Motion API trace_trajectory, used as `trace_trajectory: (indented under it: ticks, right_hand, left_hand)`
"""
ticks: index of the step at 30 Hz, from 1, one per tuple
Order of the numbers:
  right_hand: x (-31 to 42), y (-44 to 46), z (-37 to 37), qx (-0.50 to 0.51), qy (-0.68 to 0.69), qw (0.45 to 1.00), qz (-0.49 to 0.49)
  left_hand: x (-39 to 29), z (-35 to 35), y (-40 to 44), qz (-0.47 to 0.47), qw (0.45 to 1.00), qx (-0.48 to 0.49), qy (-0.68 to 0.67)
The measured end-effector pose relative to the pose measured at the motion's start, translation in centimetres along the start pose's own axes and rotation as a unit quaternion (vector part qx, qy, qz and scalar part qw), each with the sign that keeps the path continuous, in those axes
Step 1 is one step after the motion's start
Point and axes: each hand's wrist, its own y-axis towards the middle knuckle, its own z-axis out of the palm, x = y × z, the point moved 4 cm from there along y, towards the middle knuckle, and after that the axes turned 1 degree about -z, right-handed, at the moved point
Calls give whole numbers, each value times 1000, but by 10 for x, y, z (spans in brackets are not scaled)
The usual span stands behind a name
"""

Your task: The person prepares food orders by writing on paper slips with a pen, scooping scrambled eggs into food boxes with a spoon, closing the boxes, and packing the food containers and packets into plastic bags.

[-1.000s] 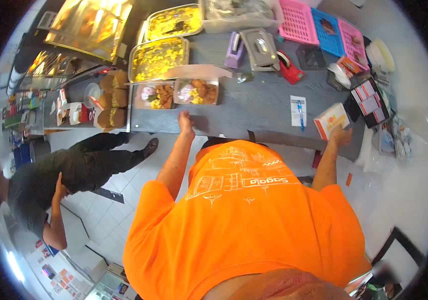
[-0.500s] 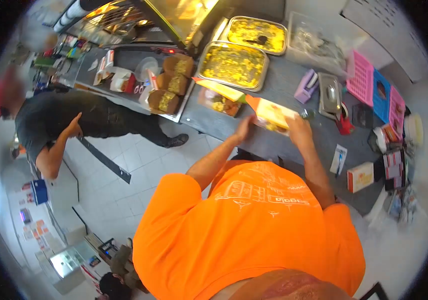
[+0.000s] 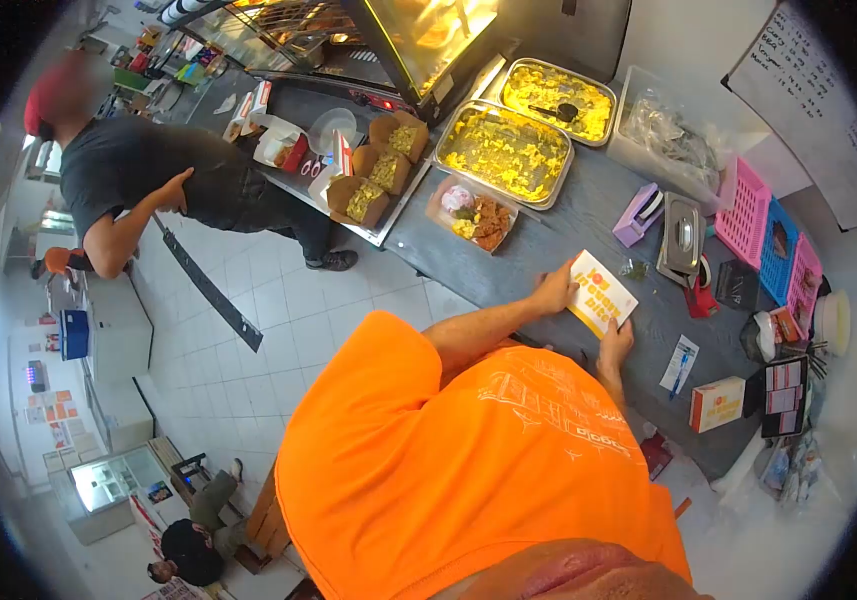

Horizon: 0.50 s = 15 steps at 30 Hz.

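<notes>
One printed box (image 3: 603,291) is held in the grip of the left hand (image 3: 554,290) at its nine o'clock and the right hand (image 3: 615,347) at five.

"What's the person wearing?"
"A bright orange shirt (image 3: 448,480), loose and short-sleeved."
"Plain?"
"No, a print (image 3: 558,400) in thin white lines sits at 2 o'clock from the shirt's middle: boxy outlines, with 2 small, spread-out marks below them. There's lettering (image 3: 591,436) too, slanted and hard to read in the folds."
"And the cut?"
"The left sleeve (image 3: 363,365), at 10 o'clock, is wide and unprinted. The neckline (image 3: 445,577), at 6 o'clock, is curved and orange like the rest."
"Past the sleeve?"
"The left forearm (image 3: 483,328) is bare, as are the left hand (image 3: 554,290) and right hand (image 3: 615,348)."
</notes>
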Motion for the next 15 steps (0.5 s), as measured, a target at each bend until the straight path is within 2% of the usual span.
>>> trace_trajectory:
  ticks: [3, 6, 7, 9, 11, 15]
  right_hand:
    - [2, 0, -4, -1, 118, 993, -14]
    - [-15, 17, -29, 41, 117, 992, 23]
    - [-25, 26, -36, 40, 100, 994, 5]
    - [-39, 43, -45, 54, 119, 991, -11]
    - [-35, 46, -46, 77, 158, 984, 25]
    - [-16, 46, -57, 136, 141, 976, 100]
  left_hand:
    - [-2, -17, -2, 24, 998, 58, -26]
    - [19, -1, 5, 83, 967, 74, -229]
    - [16, -2, 4, 109, 945, 76, -299]
    - [20, -8, -5, 89, 969, -40, -226]
    - [27, -4, -8, 30, 980, -7, -199]
    - [15, -11, -12, -34, 980, 11, -197]
